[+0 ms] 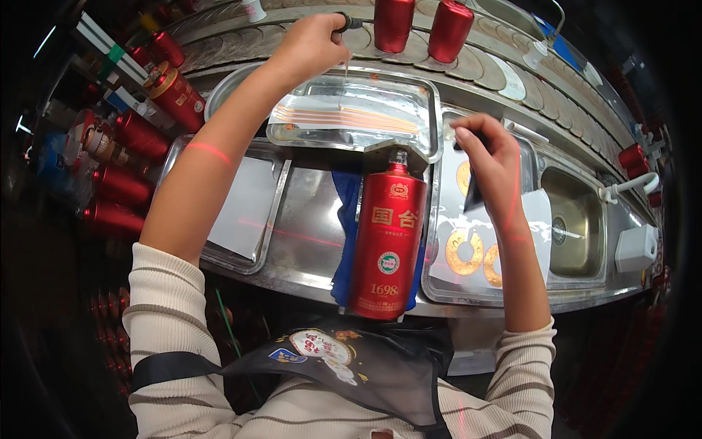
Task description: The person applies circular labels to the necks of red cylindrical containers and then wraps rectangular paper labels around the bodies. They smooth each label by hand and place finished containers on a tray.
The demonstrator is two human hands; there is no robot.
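Observation:
My left hand (311, 50) is closed above a metal tray of water (431, 91). A thin strand hangs from its fingers toward the tray, and a small dark piece (351, 21) shows at the fingertips; its kind is unclear. White strips with orange-gold lines (344, 119) lie in the water. Closed over the right-hand tray, my right hand (494, 164) holds a dark flat piece (474, 192) that hangs below the palm. Between the hands, a red bottle (386, 252) with gold print lies in a cradle over a blue cloth (344, 274), neck pointing away from me.
At right, a metal tray (437, 289) holds white sheets with gold ring-shaped decals (463, 252), beside a sink (574, 223) and white jug (636, 247). Another tray with white paper (245, 201) sits at left. Red bottles (393, 25) stand on a slatted conveyor (504, 77); more crowd the left.

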